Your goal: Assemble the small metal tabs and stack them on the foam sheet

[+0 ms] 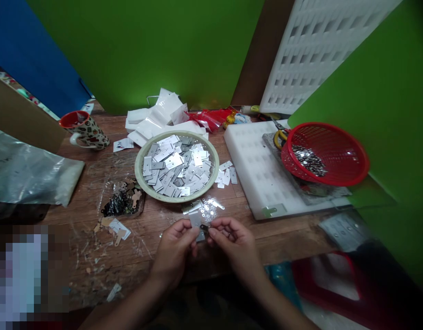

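Note:
Between the thumb and fingers of my left hand (173,247) is a thin silver metal plate (195,220), held upright near the table's front edge. My right hand (233,240) pinches a small dark tab (205,228) with a hole, up against the plate's right side; whether they touch is hard to tell. Just beyond my hands lie many small shiny washers (208,211) and a few loose plates (192,207). Behind these stands a pale round basket (138,172) heaped with similar silver plates (173,160).
At left, a clear tray (141,208) holds black and brown tabs, near a mug (94,135) and a plastic bag (32,167). At right, a red basket (348,160) with small metal parts and scissors (279,137) rest on white foam (245,160). Papers (159,114) lie behind.

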Demonstrator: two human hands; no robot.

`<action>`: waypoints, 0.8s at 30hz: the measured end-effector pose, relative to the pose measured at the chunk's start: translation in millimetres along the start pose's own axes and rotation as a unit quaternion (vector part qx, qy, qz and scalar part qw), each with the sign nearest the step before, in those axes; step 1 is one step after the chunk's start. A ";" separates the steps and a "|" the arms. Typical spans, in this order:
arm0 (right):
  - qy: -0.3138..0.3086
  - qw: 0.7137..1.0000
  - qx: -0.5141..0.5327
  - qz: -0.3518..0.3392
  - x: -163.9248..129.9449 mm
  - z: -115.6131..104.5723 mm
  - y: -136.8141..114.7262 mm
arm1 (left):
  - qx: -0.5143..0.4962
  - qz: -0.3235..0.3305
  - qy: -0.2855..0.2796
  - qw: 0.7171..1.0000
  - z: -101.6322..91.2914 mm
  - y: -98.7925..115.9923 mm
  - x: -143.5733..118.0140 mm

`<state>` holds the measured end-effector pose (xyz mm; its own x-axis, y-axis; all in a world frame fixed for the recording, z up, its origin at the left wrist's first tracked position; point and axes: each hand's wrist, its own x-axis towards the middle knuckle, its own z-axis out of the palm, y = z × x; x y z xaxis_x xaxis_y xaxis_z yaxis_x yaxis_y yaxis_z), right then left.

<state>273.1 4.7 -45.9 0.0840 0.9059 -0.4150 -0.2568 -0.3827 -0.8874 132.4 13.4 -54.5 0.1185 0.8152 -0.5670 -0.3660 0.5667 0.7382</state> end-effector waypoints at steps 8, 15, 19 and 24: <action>0.021 1.000 -0.018 0.003 -0.6 5.9 2.9 | 0.058 0.048 0.003 0.997 -3.1 -10.1 4.7; 0.028 1.000 0.001 0.015 0.4 10.6 9.1 | 0.035 0.035 -0.008 0.999 -0.3 -11.1 2.7; 0.025 1.000 0.000 0.009 0.6 12.3 7.5 | 0.027 0.026 -0.017 0.999 -0.8 -12.6 1.8; 0.019 0.999 -0.030 -0.008 0.4 14.0 3.7 | 0.035 0.028 -0.013 0.999 -0.7 -13.4 1.2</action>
<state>258.7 6.2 -46.5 0.1247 0.9053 -0.4061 -0.1970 -0.3786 -0.9044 136.8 6.7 -65.4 0.1232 0.8486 -0.5145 -0.3084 0.5255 0.7929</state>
